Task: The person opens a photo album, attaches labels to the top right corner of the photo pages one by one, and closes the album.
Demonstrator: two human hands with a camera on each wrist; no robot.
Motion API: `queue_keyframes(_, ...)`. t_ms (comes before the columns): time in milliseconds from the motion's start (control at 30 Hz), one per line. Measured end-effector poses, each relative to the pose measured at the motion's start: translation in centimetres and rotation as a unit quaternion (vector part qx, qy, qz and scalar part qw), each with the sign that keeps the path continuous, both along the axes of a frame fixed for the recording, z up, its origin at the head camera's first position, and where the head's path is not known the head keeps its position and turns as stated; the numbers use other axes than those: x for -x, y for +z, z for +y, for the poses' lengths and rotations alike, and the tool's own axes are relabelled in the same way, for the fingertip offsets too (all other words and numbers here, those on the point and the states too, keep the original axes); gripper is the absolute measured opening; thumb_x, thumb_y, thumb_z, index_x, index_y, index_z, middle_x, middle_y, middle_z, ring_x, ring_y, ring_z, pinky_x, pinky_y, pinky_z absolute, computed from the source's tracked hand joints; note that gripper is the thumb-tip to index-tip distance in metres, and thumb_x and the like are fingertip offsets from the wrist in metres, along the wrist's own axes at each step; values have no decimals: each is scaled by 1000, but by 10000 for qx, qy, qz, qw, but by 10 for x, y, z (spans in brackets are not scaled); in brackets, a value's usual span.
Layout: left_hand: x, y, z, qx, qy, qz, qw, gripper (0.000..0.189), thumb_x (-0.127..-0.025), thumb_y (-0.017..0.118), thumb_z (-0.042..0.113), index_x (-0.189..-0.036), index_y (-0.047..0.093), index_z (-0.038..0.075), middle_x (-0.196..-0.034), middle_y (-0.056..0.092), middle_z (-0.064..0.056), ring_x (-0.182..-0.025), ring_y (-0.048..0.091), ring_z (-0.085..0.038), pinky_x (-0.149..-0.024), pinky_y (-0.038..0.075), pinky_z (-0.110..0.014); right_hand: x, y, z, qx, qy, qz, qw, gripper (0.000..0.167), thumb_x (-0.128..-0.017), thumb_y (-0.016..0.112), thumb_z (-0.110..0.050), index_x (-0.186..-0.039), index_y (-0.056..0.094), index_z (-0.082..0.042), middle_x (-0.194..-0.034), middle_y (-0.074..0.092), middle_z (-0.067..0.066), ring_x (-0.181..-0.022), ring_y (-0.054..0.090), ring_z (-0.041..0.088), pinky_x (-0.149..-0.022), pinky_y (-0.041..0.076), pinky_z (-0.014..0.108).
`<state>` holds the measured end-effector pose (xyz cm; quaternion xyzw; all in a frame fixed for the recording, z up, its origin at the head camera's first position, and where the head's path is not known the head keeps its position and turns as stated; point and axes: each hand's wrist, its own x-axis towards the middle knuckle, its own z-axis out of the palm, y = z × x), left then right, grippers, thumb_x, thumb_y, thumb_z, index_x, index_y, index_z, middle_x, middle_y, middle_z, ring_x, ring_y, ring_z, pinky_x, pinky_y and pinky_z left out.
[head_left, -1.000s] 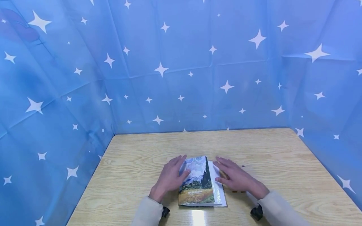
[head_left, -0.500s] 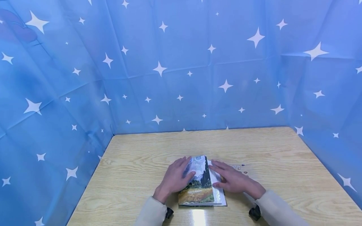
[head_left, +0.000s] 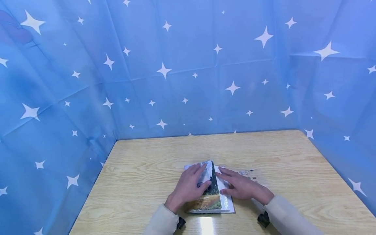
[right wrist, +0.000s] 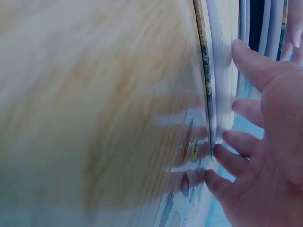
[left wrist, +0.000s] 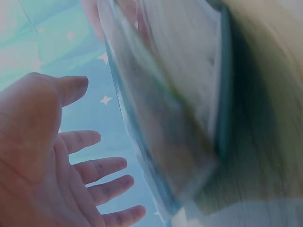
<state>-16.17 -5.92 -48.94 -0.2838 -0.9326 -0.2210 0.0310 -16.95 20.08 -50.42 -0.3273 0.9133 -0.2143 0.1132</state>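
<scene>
A photo album with a painted landscape cover lies on the table, its front cover not lying flat. Over that cover my left hand is spread, fingers straight; in the left wrist view a gap shows between the fingers and the tilted cover. My right hand is at the album's right side, its fingertips over the white page that sticks out past the cover. The right wrist view has its straight fingers along the album's edge, touching or very near it.
Small colourful sticker-like pieces lie on the wooden table beyond the right hand, seemingly on a clear sheet. A blue curtain with white stars surrounds the table's back and sides.
My left hand has moved right, farther across the album cover. My right hand has shifted slightly left onto the page, uncovering the small pieces behind it. The head view has shifted a little.
</scene>
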Motion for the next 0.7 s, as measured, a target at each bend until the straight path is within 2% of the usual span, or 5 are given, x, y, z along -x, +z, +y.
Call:
queue_keyframes(400,-6,5,20,314,222,-409,9984,74,-98,49,53,-158,26,16,-157,36,-16,-144,34,-35,-114,32,-57,-2,-2,0,24,78,94,9999,69,-98,57,-45,-152,37,-7,-160,26,23,-144,30,42,-112,32,60)
queue_keyframes(700,-9,4,36,521,412,-685,9954,84,-96,47,62,-161,14,20,-163,22,-17,-150,22,-34,-117,23,-61,-1,-1,1,82,150,144,9997,68,-100,54,-45,-153,37,-7,-159,28,24,-143,31,45,-110,33,62)
